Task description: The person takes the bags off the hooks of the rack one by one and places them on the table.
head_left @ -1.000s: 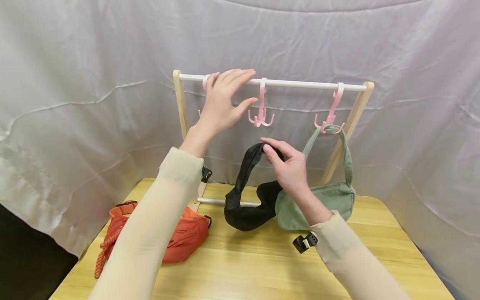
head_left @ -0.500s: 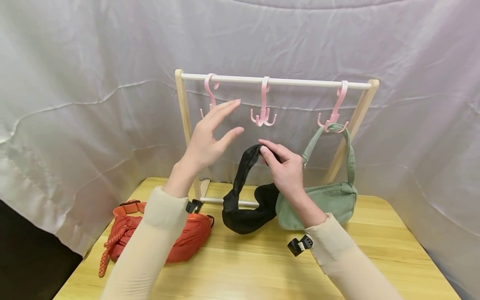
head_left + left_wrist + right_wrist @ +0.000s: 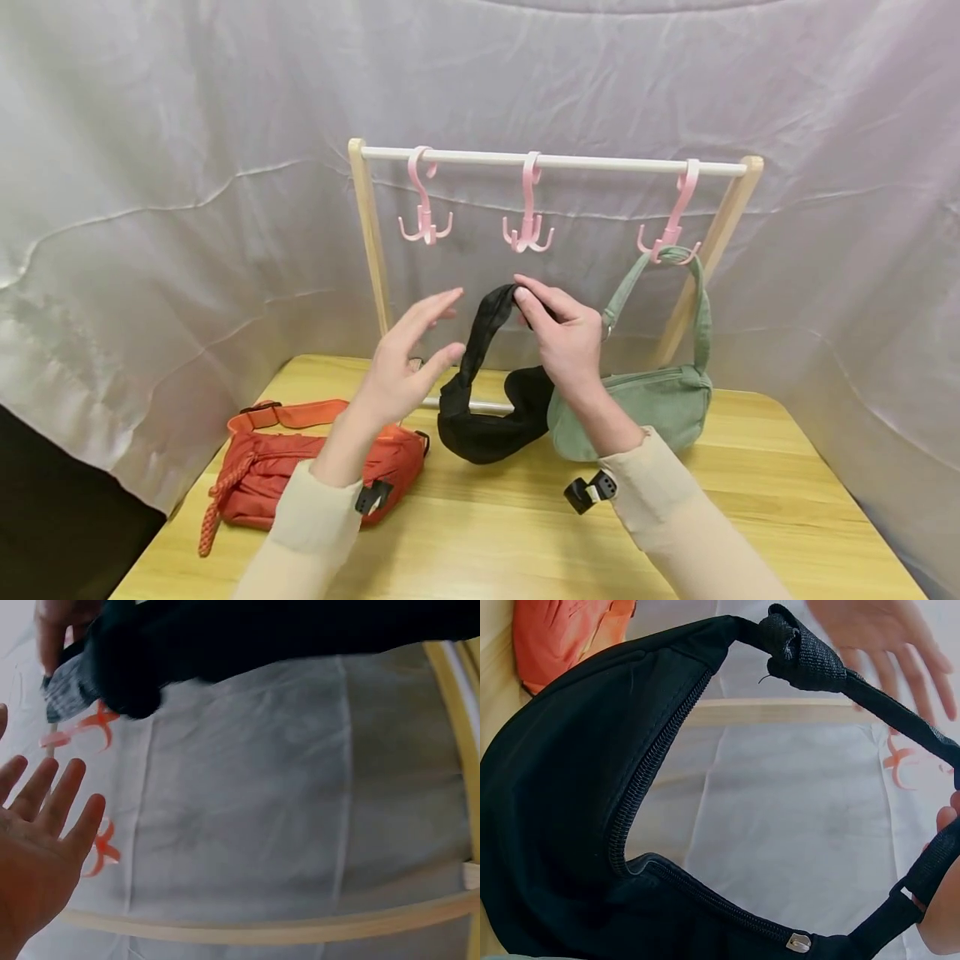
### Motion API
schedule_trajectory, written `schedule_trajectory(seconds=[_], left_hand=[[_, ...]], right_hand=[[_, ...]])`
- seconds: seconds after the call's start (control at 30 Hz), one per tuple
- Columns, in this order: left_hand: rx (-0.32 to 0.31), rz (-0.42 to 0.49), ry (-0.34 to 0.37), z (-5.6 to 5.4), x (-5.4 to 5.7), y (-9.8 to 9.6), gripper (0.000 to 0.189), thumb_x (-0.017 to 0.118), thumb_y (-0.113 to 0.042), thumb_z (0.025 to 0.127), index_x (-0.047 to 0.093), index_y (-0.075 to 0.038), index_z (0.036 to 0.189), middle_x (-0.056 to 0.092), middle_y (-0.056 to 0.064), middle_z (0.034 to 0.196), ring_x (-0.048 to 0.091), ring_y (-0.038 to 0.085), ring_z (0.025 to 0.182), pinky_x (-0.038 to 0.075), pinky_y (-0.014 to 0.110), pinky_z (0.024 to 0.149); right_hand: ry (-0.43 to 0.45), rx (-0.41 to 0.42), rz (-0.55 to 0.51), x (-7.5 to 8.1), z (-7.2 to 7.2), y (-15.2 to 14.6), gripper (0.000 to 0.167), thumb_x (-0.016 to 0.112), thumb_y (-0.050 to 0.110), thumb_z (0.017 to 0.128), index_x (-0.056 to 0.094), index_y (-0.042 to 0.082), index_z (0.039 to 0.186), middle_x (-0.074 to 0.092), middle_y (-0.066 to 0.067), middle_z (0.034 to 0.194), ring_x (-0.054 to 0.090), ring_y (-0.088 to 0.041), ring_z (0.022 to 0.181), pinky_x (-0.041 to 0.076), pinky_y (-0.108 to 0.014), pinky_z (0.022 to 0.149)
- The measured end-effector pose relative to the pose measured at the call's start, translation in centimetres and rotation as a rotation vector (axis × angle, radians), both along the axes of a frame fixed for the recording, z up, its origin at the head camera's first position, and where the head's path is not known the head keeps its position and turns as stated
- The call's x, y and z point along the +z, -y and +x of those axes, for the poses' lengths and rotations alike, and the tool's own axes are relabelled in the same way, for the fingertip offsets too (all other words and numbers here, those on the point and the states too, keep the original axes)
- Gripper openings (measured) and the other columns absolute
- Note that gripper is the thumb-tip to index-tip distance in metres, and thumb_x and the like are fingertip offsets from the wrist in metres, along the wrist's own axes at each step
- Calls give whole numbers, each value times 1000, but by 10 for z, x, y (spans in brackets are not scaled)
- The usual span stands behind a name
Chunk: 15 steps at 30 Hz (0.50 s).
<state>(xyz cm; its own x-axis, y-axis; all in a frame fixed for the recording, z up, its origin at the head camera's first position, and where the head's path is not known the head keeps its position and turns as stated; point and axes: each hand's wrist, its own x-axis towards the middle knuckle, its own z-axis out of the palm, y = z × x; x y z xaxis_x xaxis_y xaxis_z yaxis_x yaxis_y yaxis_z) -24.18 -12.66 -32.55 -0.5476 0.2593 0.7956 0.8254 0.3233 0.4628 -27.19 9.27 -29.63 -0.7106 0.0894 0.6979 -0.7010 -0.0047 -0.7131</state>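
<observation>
My right hand (image 3: 566, 337) pinches the strap of a black shoulder bag (image 3: 487, 437), which hangs below it in front of the rack. In the right wrist view the bag's zipper (image 3: 641, 784), its metal pull (image 3: 799, 943) and a knot (image 3: 806, 660) in the strap show. To the left of that strap my left hand (image 3: 397, 367) is held up with fingers extended, holding nothing; its spread fingers also show in the left wrist view. Above the bag, a pink hook (image 3: 527, 208) hangs from the rack's white bar (image 3: 600, 163).
A green bag (image 3: 660, 404) hangs by its strap from the right pink hook (image 3: 675, 212). Another pink hook (image 3: 423, 204) is at the bar's left end. An orange-red waist bag (image 3: 262, 483) lies on the wooden table (image 3: 480, 533), left of the rack. Grey cloth (image 3: 187, 208) surrounds the table.
My left hand has come down from the bar, near the left hook, to beside the black bag's strap. My right hand keeps its pinch, with the bag shifted slightly left.
</observation>
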Motion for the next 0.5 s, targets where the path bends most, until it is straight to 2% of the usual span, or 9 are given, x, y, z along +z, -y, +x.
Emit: schedule_trajectory(seconds=[0.2,0.37,0.5], left_hand=[[-18,-33,89,17,-27,6,70,78,-5,92,51,-16,155,49,1,158,55,24,131,44,35,112],[13,-77,75,22,-40,8,77,87,-10,85,53,-16,153,50,3,157,53,22,138,40,32,116],[27,-102,55,22,-50,9,78,89,-11,82,55,-15,152,53,5,153,53,23,138,41,30,115]], right_hand=[[17,0,-13,9,1,5,19,78,13,95,82,8,113,74,6,85,69,-18,71,58,-24,73],[7,12,-20,14,-1,8,20,79,15,95,82,8,113,74,5,86,69,-13,71,59,-25,74],[12,11,-35,14,-2,9,19,78,14,95,82,8,113,74,5,85,70,-22,72,59,-25,75]])
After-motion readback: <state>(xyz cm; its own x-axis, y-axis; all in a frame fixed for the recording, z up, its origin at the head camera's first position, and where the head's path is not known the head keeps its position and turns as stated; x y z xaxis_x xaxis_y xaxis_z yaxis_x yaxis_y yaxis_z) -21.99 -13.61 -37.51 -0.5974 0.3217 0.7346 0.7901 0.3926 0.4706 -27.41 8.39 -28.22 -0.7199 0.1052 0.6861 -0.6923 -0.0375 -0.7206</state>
